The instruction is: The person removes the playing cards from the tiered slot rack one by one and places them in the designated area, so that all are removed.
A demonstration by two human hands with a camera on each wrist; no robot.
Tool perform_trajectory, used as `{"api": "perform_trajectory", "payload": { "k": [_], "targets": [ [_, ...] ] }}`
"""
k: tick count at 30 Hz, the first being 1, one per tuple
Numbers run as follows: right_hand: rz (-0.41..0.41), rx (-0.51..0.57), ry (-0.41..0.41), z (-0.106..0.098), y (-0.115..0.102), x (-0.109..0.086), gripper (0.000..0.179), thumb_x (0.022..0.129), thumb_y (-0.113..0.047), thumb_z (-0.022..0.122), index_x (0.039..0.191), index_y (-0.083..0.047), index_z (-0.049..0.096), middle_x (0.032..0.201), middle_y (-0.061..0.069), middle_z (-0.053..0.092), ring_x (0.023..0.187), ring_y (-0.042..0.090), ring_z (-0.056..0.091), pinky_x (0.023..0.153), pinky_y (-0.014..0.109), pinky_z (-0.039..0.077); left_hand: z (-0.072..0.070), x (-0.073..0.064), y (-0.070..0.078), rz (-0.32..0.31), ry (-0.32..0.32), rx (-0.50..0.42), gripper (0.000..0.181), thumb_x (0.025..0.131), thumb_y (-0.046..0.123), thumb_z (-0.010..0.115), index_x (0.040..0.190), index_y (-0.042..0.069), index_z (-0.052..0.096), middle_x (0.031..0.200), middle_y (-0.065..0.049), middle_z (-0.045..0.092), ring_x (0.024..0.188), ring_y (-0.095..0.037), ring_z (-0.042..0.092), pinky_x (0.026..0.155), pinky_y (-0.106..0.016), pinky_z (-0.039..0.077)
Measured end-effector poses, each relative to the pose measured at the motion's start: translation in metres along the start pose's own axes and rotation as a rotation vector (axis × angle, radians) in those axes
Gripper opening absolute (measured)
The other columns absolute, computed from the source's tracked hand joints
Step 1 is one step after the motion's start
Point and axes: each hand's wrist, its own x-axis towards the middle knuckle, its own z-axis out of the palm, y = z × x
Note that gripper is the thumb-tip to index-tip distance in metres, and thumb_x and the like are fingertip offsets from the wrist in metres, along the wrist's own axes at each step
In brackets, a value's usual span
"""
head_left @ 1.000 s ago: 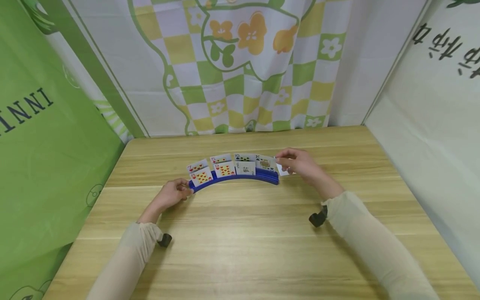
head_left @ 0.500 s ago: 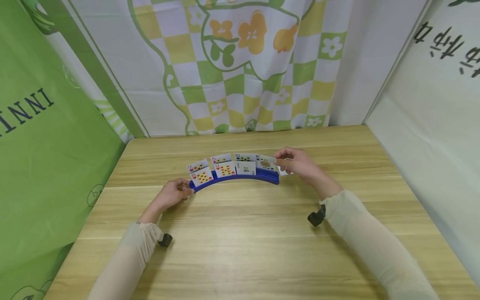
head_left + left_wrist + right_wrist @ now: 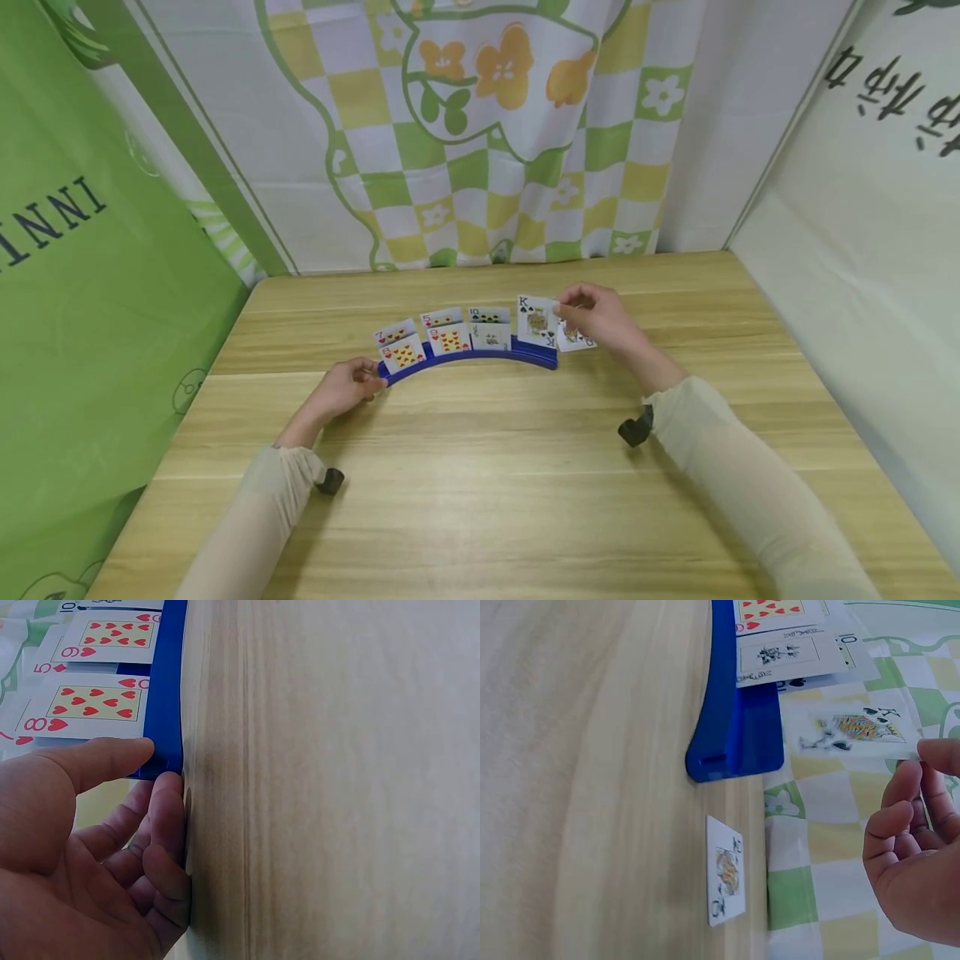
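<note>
My left hand point(image 3: 351, 385) grips the left end of a curved blue card holder point(image 3: 480, 354), thumb on top and fingers below in the left wrist view. Two rows of playing cards stand in the holder, with an eight of hearts point(image 3: 94, 705) and a nine of hearts point(image 3: 116, 636) at the front left and a joker point(image 3: 784, 656) to their right. My right hand point(image 3: 600, 317) pinches a black king point(image 3: 537, 321) by its right edge. The king is raised over the holder's right end; in the right wrist view it is apart from the holder.
A picture card point(image 3: 726, 871) lies face up on the wooden table point(image 3: 465, 475), just right of the holder and partly under my right hand in the head view. A checked curtain point(image 3: 480, 192) hangs behind the table's far edge.
My right hand has lifted the king up from behind the holder's right end. The picture card on the table shows more now. My left hand has stayed put.
</note>
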Motion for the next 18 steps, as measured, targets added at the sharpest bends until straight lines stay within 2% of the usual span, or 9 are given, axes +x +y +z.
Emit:
{"api": "perform_trajectory", "payload": {
  "k": [5, 10, 14, 18],
  "targets": [
    [-0.025, 0.001, 0.025, -0.003, -0.004, 0.000, 0.022, 0.097, -0.021, 0.064, 0.113, -0.006, 0.060, 0.096, 0.014, 0.062, 0.071, 0.013, 0.058, 0.062, 0.024, 0.049, 0.001, 0.000, 0.000, -0.002, 0.004, 0.000, 0.037, 0.093, 0.018, 0.067, 0.122, -0.003, 0.058, 0.100, -0.014, 0.068, 0.075, -0.016, 0.062, 0.066, -0.027, 0.049],
    [-0.011, 0.029, 0.033, -0.006, -0.003, 0.002, 0.026, 0.097, -0.020, 0.064, 0.116, -0.004, 0.059, 0.095, 0.004, 0.063, 0.074, 0.012, 0.058, 0.063, 0.022, 0.049, 0.001, 0.000, -0.001, 0.005, 0.008, -0.003, 0.036, 0.093, 0.017, 0.067, 0.121, -0.004, 0.058, 0.099, -0.014, 0.068, 0.075, -0.016, 0.062, 0.066, -0.028, 0.049],
    [0.019, 0.049, 0.045, -0.009, -0.001, 0.005, 0.028, 0.097, -0.019, 0.064, 0.119, -0.003, 0.058, 0.094, 0.002, 0.064, 0.077, 0.016, 0.060, 0.062, 0.020, 0.049, 0.001, 0.000, -0.001, 0.005, 0.007, -0.001, 0.037, 0.093, 0.017, 0.067, 0.122, -0.004, 0.058, 0.100, -0.014, 0.068, 0.075, -0.016, 0.063, 0.067, -0.028, 0.050],
    [0.042, 0.061, 0.051, -0.014, -0.002, 0.007, 0.030, 0.097, -0.019, 0.064, 0.120, -0.002, 0.057, 0.091, 0.001, 0.066, 0.074, 0.013, 0.059, 0.063, 0.022, 0.049, 0.001, 0.000, -0.001, 0.005, 0.006, 0.001, 0.038, 0.093, 0.018, 0.067, 0.123, -0.004, 0.058, 0.101, -0.014, 0.068, 0.076, -0.016, 0.063, 0.068, -0.028, 0.050]
  ]
}}
